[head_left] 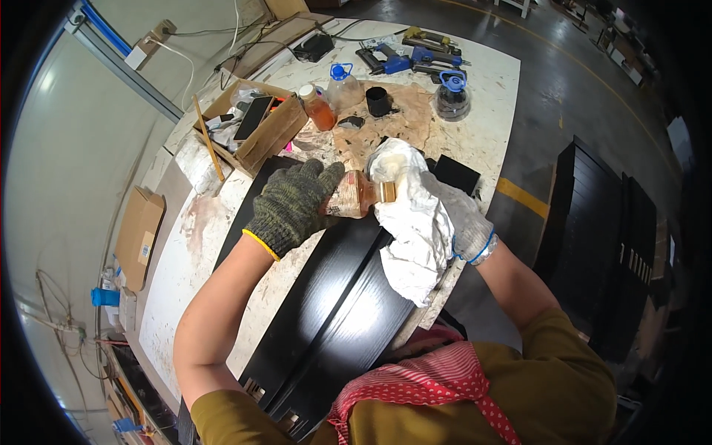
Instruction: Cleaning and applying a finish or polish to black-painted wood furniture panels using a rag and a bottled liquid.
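The left hand (293,204), in a dark knitted glove, is gripping a small bottle (354,195) of orange liquid, tilted on its side above the black panels (326,311) on the desk (475,96). The right hand (461,219), in a light glove, is closing around a white cloth (411,230) and pressing it against the bottle's mouth.

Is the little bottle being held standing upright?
No: the left hand holds the small bottle of orange liquid tipped on its side, its mouth pressed into the white cloth held by the right hand.
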The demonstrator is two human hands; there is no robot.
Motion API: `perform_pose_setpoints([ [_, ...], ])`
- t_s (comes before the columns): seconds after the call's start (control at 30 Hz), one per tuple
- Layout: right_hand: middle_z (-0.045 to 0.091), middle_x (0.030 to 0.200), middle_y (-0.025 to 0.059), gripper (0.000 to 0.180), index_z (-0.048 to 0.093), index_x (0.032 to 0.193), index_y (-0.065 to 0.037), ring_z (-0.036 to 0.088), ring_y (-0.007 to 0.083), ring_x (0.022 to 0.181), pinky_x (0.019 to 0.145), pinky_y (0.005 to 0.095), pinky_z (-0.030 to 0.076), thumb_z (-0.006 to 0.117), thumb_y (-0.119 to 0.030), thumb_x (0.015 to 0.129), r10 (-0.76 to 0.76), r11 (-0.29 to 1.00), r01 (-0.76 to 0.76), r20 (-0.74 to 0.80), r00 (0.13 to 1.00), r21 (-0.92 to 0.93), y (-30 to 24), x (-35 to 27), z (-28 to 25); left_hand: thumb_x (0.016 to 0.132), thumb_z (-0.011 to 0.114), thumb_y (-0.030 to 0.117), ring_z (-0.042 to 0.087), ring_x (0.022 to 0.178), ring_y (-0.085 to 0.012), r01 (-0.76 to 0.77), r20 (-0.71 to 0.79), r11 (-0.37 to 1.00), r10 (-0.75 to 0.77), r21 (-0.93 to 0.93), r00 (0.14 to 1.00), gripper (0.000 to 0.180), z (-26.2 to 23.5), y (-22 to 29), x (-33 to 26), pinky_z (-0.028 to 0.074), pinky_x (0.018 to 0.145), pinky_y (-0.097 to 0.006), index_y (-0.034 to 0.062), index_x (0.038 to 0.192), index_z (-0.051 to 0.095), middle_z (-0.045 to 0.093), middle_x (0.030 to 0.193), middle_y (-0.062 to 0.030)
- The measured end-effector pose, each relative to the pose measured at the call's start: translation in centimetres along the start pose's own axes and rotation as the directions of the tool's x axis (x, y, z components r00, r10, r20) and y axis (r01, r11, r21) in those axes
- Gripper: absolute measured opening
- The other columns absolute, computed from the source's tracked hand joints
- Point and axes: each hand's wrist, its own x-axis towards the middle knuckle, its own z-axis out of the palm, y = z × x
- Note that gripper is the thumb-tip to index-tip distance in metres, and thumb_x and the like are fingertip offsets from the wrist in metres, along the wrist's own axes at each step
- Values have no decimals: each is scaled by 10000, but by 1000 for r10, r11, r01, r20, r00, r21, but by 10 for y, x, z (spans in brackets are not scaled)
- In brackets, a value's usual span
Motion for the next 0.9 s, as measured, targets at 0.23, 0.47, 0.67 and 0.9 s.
perform_pose_setpoints([
  [0.23, 632, 1287, 156, 479, 480, 1388, 46, 643, 223, 1157, 1012, 368, 521, 496, -295, 1051, -232, 957, 239, 60, 971, -165, 6, 1, -16, 698, 866, 414, 618, 1166, -329, 157, -267, 856, -321, -493, 909, 861, 70, -44, 61, 490, 1006, -429, 76, 1383, 469, 616, 1273, -182],
  [0.47, 601, 1334, 132, 546, 455, 1443, -37, 588, 258, 1225, 1065, 411, 471, 498, -388, 1027, -261, 957, 243, 114, 958, 157, 8, -7, -1, 732, 864, 330, 613, 1174, -299, 22, -253, 413, -599, -911, 759, 765, 154, -93, 131, 480, 1009, -411, 25, 1323, 485, 626, 1277, -166],
  [0.67, 550, 1390, 125, 597, 389, 1493, -52, 566, 242, 1240, 1050, 382, 475, 470, -434, 1041, -454, 851, 491, 208, 867, -188, 11, -15, -21, 755, 842, 369, 610, 1184, -294, 139, -59, 279, -598, -950, 799, 815, 155, -96, 120, 494, 993, -385, 28, 1377, 440, 593, 1322, -168],
  [0.9, 528, 1403, 172, 640, 368, 1487, -5, 574, 298, 1223, 1035, 414, 500, 531, -416, 1023, -300, 952, 305, 119, 947, -25, -19, -18, 8, 799, 832, 318, 483, 1352, -303, 255, 1, 292, -656, -922, 755, 985, 112, -78, 72, 402, 1123, -355, 17, 1534, 249, 446, 1489, -221],
])
